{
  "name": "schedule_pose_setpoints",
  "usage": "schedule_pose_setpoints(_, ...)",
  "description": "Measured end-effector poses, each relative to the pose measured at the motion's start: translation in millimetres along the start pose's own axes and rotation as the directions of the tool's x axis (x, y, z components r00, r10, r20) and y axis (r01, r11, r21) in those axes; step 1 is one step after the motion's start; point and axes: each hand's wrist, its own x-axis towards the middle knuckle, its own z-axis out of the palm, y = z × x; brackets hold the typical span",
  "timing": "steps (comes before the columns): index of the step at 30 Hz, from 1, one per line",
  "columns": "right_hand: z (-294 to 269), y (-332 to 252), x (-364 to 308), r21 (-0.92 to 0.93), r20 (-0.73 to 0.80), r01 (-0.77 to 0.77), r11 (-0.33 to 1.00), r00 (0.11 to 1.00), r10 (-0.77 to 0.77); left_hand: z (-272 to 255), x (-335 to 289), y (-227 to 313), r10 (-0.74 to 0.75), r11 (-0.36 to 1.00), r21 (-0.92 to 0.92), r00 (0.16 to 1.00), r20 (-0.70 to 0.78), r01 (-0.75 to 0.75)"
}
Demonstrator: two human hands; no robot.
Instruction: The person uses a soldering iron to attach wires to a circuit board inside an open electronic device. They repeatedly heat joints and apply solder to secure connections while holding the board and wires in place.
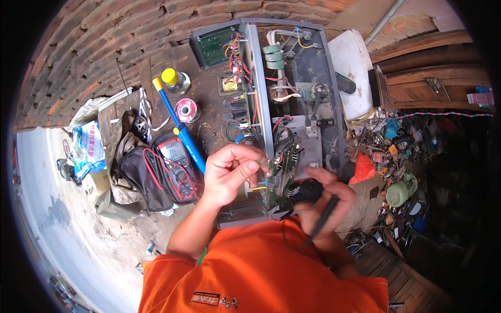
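Note:
A green circuit board (282, 177) stands on edge at the near end of an opened grey metal machine case (334, 104). My left hand (229, 172) is closed in a pinch at the board's left edge; the small piece between thumb and forefinger is too small to name. To the right of the board, my right hand (331, 201) is closed around a black pen-shaped tool (324, 216), slightly blurred. A dark cord seems to run from its lower end. Wires and dark parts lie behind and below the board.
Left on the wooden table are a multimeter (176, 159) with red leads in a black pouch, a blue-and-yellow stick-shaped tool (181, 125), a solder spool (187, 110) and a yellow-capped jar (175, 82). Scrap parts and a green motor (402, 189) lie at right; a brick wall (115, 57) stands behind.

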Motion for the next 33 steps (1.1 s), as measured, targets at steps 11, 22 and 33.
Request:
schedule_pose_setpoints(11, 13.5, -4.7, -3.1, 0.065, -0.034, -0.191, 0.979, 0.981, 0.193, 50.0, 18.1, 10.3, -0.078, 0.928, 0.364, 0.997, -0.017, 0.079)
schedule_pose_setpoints(22, -8.7, -3.2, 0.4, 0.062, -0.119, -0.389, 0.919, 0.911, 0.394, 62.2, 39.8, -12.9, -0.163, 0.871, 0.469, 0.987, 0.003, 0.143)
schedule_pose_setpoints(33, -20.0, 6.4, 1.5, -0.059, -0.104, -0.364, 0.930, 0.928, 0.357, 61.5, 57.3, -11.7, -0.074, 0.800, 0.600, 0.995, 0.068, 0.018)
